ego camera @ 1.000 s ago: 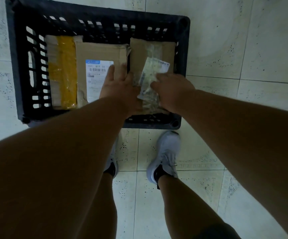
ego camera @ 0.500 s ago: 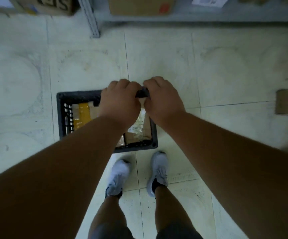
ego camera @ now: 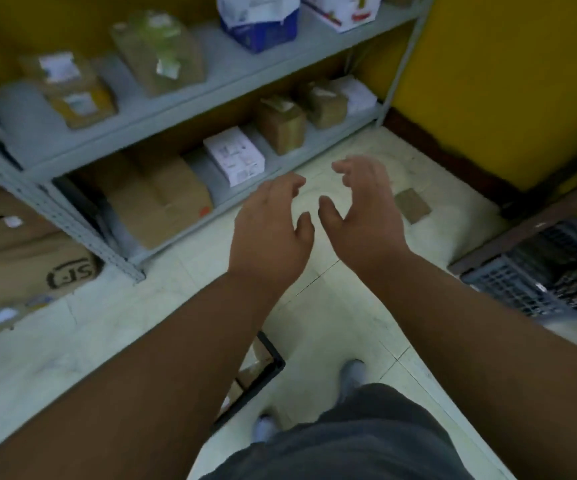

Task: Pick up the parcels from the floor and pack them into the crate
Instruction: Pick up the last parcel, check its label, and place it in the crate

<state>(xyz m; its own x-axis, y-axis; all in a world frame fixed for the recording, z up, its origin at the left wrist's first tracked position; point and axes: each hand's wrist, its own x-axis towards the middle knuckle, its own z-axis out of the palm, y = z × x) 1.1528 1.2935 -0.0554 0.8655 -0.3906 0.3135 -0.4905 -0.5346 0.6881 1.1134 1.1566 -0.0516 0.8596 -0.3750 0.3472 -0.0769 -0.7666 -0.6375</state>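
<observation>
A small flat brown parcel (ego camera: pixel 412 205) lies alone on the pale tiled floor (ego camera: pixel 342 306), out ahead and to the right, near the foot of the yellow wall (ego camera: pixel 505 81) and just beyond the right hand (ego camera: pixel 363 216). It looks thin and light, likely a cardboard mailer that will lie flush to the tile. The crate (ego camera: pixel 269 370) sits low in view, close to the feet and mostly hidden under the left forearm; only a black corner rim shows, with brown parcels inside it.

Both hands are held out in front, side by side and apart from each other, empty, with fingers loosely curled. Neither grip holds anything; the left hand (ego camera: pixel 269 230) hangs over bare floor.

The step in hand seems to be the search for the next parcel: something is already packed and at least one parcel is left on the floor. The next move calls for a step or reach forward and right, then bending down. Since the parcel lies flat, fingers will probably have to catch an edge to lift it before carrying it back to the crate.

Around this, grey metal shelves (ego camera: pixel 211 95) along the left hold many boxes and bags, and a second, darker crate (ego camera: pixel 529 289) sits at the right edge.
</observation>
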